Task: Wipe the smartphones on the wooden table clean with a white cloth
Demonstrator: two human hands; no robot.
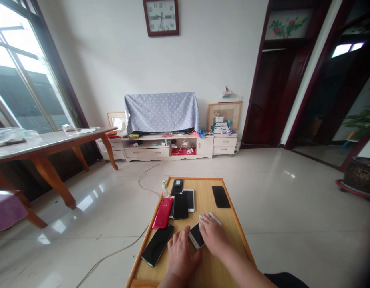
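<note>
A white smartphone (196,237) with a dark screen lies slantwise on the small wooden table (215,256). My left hand (181,250) rests at its near end, index finger and thumb on either side of that end. Across the phone's middle and far part lies my right hand (213,235), fingers together and pressed down, hiding much of the screen. A bit of white shows at the right fingertips, too small to name. Left of my hands are a black smartphone (157,245), a red smartphone (163,213) and another black smartphone (180,206) overlapping a white one (191,200).
A small clear bottle (165,189) stands at the table's far left corner beside a dark phone (177,186). Another black smartphone (220,197) lies far right. A raised rim edges the table. A cable (113,254) runs across the floor, left. Beyond stands a low white cabinet (147,153).
</note>
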